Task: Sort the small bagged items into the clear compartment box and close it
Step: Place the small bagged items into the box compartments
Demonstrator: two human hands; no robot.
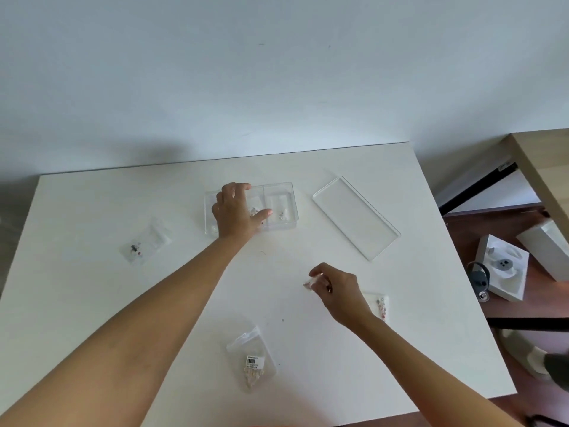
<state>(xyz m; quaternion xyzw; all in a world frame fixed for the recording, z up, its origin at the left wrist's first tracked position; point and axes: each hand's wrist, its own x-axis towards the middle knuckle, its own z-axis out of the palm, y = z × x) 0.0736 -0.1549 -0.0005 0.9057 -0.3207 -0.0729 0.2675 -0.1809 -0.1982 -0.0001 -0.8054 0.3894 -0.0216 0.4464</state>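
The clear compartment box [281, 188] lies open at the table's middle back, with small bagged items in its middle and right compartments. My left hand [235, 211] rests over the box's left part with fingers spread, holding nothing. My right hand [335, 289] hovers at the front right, its fingers pinched on a small clear bag [308, 285]. The clear lid [355, 217] lies flat to the right of the box. Loose bags lie on the table: one at the left [146, 241], one at the front [252, 359], one partly hidden behind my right wrist [380, 305].
The white table [92, 303] ends at a wall behind and has its right edge close to the lid. Beyond that edge, on a brown floor, stand white boxes [502, 269] and a wooden desk [538, 161].
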